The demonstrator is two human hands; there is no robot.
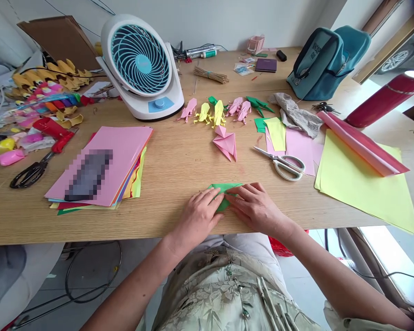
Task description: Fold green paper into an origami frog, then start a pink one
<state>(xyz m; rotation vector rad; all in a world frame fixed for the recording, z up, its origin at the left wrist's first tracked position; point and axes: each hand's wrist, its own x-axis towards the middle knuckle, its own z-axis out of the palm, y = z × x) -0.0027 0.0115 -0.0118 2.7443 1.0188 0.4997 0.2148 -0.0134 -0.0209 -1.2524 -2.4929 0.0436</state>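
A folded piece of green paper lies flat on the wooden table near its front edge. My left hand rests on its left side, fingers stretched out across the paper. From the other side my right hand presses on its right part with extended fingers. Both hands partly cover the paper, so its full shape is hidden. Just beyond it sits a pink folded paper piece with pointed flaps. White-handled scissors lie to the right of the hands.
Folded paper figures in pink, yellow and green stand farther back. On the left are a stack of coloured paper, black-handled scissors and a fan. Yellow sheets, a red bottle and a teal bag occupy the right.
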